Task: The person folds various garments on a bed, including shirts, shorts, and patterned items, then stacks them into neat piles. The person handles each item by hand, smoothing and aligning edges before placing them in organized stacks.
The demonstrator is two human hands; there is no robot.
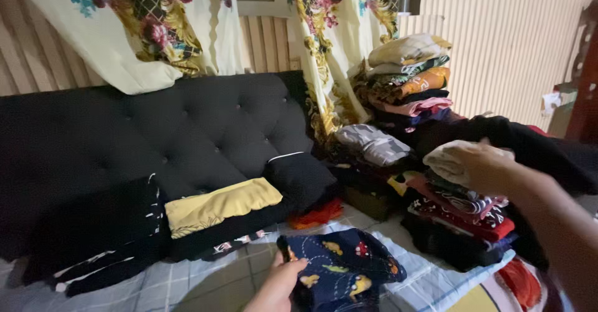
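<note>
Left hand [280, 284]: closed on the navy printed garment [342, 268], bed's [187, 281] near edge.
Right hand [483, 165]: flat, fingers spread on the cream cloth [445, 162] topping the folded stack [461, 212].
Handling: soft, light, floppy; best pinched at the hem.

This is a room in a home, used for sorting laundry. A black tufted fabric sofa back [187, 131] spans nine to twelve o'clock, with cream floral-printed curtains [143, 25] hanging above it against a wall of ribbed beige panels [498, 38]. At one o'clock rises a tall stack of folded clothes in mixed colours [408, 75], and at three o'clock a lower pile of folded patterned garments [461, 218]. A pale checked bedsheet [187, 281] covers the surface at six o'clock.
</note>
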